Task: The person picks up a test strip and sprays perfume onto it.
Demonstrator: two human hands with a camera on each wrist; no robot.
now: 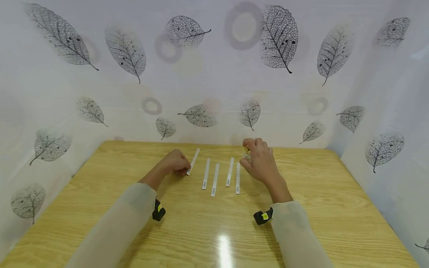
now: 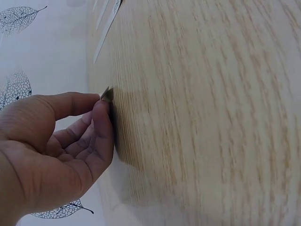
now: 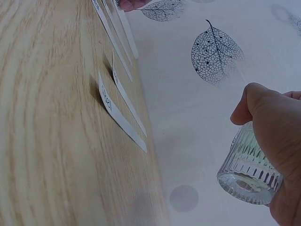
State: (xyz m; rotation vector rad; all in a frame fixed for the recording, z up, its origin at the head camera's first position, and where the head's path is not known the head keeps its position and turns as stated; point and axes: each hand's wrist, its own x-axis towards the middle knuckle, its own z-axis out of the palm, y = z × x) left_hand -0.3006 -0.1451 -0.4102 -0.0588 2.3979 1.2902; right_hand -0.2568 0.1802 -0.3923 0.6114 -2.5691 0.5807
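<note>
At the left end of a row of white paper test strips, my left hand (image 1: pixel 177 162) pinches the printed near end of one test strip (image 1: pixel 193 161) between thumb and forefinger. In the left wrist view only a small tip of it shows, right beside the table surface. My right hand (image 1: pixel 261 163) grips a ribbed clear glass perfume bottle (image 3: pixel 248 165) with a gold top (image 1: pixel 247 149). The bottle is tilted and held up off the table, near the right end of the row. Fingers hide much of it, and its thick base shows in the right wrist view.
Several more test strips lie apart between the hands, among them a left one (image 1: pixel 206 174) and a rightmost one (image 3: pixel 120 117), with slightly raised printed ends. They rest on a wood-grain table (image 1: pixel 187 223). A leaf-patterned curtain (image 1: pixel 214 74) stands behind the table and along both sides.
</note>
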